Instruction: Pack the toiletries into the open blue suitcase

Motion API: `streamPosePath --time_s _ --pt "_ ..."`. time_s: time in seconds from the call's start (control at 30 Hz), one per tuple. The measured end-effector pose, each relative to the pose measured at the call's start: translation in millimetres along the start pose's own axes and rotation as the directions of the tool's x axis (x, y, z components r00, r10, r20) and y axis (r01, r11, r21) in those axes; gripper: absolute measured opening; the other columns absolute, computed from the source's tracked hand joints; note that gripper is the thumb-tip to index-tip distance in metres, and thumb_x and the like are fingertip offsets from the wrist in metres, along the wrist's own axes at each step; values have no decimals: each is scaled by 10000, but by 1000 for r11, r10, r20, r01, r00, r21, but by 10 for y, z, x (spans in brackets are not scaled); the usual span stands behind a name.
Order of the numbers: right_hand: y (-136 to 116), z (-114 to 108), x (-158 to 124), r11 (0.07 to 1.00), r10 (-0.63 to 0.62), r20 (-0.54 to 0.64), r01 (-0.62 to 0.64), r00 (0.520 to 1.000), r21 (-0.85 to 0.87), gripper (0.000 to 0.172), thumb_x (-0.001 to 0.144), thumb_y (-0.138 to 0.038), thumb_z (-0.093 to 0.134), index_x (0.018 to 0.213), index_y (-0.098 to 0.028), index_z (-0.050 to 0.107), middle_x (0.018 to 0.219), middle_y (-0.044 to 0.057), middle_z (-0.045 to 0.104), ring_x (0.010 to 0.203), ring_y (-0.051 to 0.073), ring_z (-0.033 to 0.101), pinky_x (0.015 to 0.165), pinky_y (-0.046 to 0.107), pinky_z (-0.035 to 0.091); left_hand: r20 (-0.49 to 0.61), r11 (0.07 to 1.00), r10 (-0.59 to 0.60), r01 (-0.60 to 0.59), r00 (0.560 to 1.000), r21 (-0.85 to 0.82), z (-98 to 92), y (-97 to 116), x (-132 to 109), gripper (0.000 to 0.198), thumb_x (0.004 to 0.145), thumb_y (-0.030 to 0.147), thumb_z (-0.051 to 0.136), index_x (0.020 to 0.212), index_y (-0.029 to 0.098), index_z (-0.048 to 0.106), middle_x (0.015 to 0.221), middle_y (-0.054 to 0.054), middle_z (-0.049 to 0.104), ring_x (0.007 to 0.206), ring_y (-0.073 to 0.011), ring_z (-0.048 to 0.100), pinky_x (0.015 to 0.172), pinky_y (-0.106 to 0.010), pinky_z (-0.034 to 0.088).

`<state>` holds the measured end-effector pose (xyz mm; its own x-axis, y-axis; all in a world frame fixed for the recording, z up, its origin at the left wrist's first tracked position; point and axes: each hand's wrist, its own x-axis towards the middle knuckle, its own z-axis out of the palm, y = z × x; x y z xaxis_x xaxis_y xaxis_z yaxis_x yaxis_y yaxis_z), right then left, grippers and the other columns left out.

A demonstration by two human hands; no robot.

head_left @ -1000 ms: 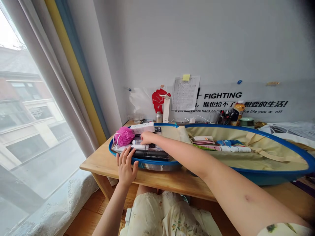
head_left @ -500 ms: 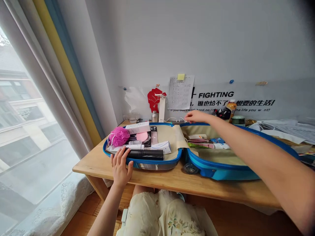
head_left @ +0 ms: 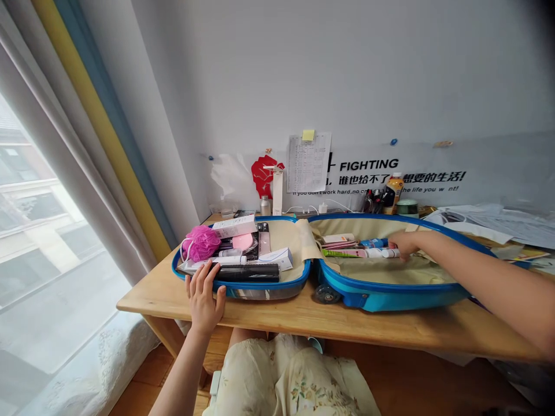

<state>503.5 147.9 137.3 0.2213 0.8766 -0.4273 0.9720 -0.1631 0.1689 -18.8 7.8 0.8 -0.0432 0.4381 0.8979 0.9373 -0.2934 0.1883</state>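
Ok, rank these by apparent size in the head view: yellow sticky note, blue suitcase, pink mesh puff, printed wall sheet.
1. Blue suitcase
2. Printed wall sheet
3. Pink mesh puff
4. Yellow sticky note

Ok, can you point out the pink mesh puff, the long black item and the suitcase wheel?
Pink mesh puff [head_left: 202, 243]: head view, middle of its netting.
Long black item [head_left: 249, 272]: head view, middle of its length.
Suitcase wheel [head_left: 327, 294]: head view, its visible face.
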Motion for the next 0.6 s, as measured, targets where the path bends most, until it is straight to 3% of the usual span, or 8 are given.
streamPosePath --time_s 0.1,0.2,0.33,0.43,0.6 --pt "-10 17 -28 1000 22 -17 -22 1000 19 246 957 -373 545 1125 -220 640 1217 82 620 1024 148 609 893 340 538 2 1000 6 -6 1000 3 -8 11 8 489 993 440 358 1383 196 523 1392 -147 557 1364 -283 419 1205 -478 133" --pt "-48 -110 -125 997 5 -51 -1 999 73 192 965 -332 531 1052 -213 654 1118 80 652 883 110 618 787 276 542 -8 1000 27 -27 1000 9 -20 31 22 473 998 423 361 1369 182 528 1382 -155 561 1357 -275 425 1204 -466 137" --pt "-297 -473 -323 961 -153 -210 196 966 198 221 945 -250 523 1099 -152 648 1059 172 679 684 81 607 614 250 439 -18 999 30 -29 999 15 -25 45 32 463 999 408 360 1362 179 535 1381 -152 563 1348 -270 431 1201 -460 144" --pt "-780 -718 -471 888 -299 -361 396 883 234 318 936 -314 542 1192 -144 624 1028 150 701 672 84 610 629 241 421 -20 1000 22 -21 1000 11 -20 43 31 460 994 406 371 1359 186 545 1382 -145 567 1344 -269 437 1201 -461 142" --pt "-2026 -780 -654 751 -515 -434 633 739 187 293 851 -345 665 1112 -212 679 990 30 729 717 110 646 678 217 460 8 1000 -19 19 1000 -4 -13 36 17 492 983 434 369 1381 198 534 1409 -140 550 1353 -277 432 1200 -466 144"
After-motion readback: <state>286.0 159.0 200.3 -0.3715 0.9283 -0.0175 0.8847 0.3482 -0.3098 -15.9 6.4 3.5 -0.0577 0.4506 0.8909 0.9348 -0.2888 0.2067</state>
